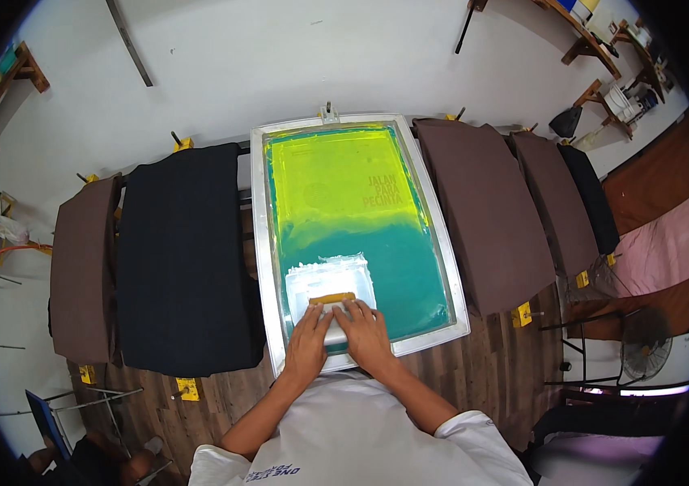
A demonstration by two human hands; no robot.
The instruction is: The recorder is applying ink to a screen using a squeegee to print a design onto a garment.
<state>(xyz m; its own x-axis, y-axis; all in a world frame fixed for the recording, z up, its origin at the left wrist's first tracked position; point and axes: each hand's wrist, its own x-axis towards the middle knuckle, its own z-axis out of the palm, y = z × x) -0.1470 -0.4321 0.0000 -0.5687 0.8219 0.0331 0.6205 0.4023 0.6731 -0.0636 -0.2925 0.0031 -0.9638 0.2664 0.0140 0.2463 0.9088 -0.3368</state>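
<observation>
A screen-printing screen [455, 292] in a pale metal frame lies before me, yellow-green coating with faint lettering on its far half, teal on the near half. A white patch of ink [320, 271] covers part of the near left. A squeegee [331, 297] with a yellow-brown strip and a pale body rests across this patch. My left hand [308, 344] and my right hand [365, 336] grip it side by side, fingers bent over its top; their thumbs are close together near the middle.
Brown and black fabric-covered platens [178, 267] stand either side, with yellow brackets [522, 316]. Wall shelves [587, 49] hold tools and containers. A standing fan [644, 348] is at lower right. Another person [118, 462] is partly visible at lower left, near metal racks.
</observation>
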